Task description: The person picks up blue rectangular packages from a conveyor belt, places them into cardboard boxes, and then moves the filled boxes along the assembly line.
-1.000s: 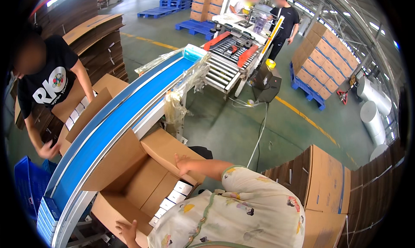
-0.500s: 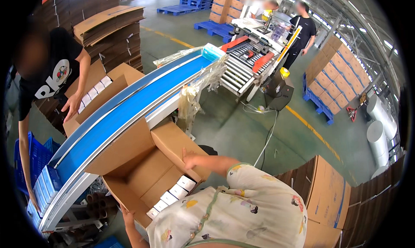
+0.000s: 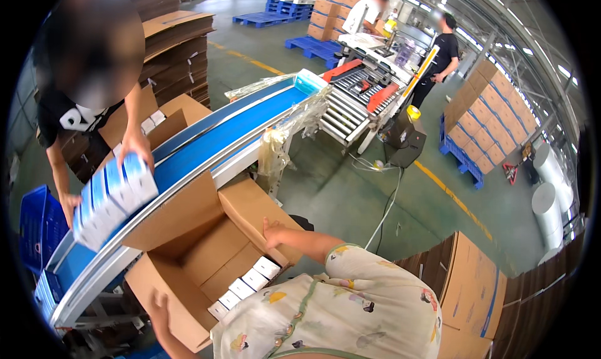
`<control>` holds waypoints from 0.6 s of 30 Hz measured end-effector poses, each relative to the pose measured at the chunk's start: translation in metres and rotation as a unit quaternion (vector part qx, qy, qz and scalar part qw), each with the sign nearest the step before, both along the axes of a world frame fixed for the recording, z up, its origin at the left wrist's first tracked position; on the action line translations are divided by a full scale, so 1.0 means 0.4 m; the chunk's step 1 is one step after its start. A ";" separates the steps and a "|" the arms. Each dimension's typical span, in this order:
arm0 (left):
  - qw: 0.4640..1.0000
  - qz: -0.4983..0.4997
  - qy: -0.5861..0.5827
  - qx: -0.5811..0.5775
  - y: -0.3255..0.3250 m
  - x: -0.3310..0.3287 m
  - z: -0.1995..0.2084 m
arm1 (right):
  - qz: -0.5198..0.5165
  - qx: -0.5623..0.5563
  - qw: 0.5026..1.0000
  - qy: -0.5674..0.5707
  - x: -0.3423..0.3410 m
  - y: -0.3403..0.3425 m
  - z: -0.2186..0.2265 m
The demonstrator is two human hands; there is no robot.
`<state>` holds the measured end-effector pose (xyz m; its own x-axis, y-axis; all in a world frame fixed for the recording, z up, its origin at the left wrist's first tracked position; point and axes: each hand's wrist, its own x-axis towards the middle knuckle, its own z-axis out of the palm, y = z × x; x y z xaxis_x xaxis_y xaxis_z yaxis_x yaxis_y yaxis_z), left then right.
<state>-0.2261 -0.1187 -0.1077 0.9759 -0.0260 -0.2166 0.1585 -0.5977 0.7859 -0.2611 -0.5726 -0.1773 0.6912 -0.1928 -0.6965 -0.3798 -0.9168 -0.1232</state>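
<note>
An open cardboard box (image 3: 206, 252) stands in front of me beside the conveyor, with a short row of white small boxes (image 3: 253, 279) along its near side. My right hand (image 3: 273, 232) rests on the box's right flap, thumb stretched out and fingers lying against the cardboard. At the left flap (image 3: 178, 315), my left hand (image 3: 160, 307) touches the board with its fingers apart. Across the belt, a co-worker's two hands (image 3: 136, 147) hold a block of blue-and-white packs (image 3: 116, 199) over the conveyor.
The blue conveyor belt (image 3: 231, 124) runs from lower left to a roller table (image 3: 344, 111). Behind the belt are another open carton (image 3: 178, 118) and a blue crate (image 3: 41, 224). Flattened cardboard (image 3: 463, 296) is stacked at my right. Two people stand at the far machine.
My left hand has moved up from the box's lower edge, and the left flap now leans outward. The co-worker has lifted the packs from the belt's low end. My right hand stays put.
</note>
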 end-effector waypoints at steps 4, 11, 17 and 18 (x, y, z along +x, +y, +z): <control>0.906 -0.206 -0.228 -0.291 -0.243 -0.044 0.498 | -0.003 0.004 1.000 0.002 0.003 0.003 -0.011; 0.573 -0.409 0.057 -0.708 -0.610 -0.288 0.829 | -0.016 -0.030 0.999 -0.010 -0.033 -0.019 -0.017; 0.476 -0.447 0.021 -0.757 -0.669 -0.327 0.836 | 0.015 -0.005 1.000 -0.015 -0.013 -0.005 0.036; 0.456 -0.459 0.038 -0.762 -0.675 -0.325 0.830 | 0.010 -0.005 1.000 -0.009 -0.011 -0.001 0.039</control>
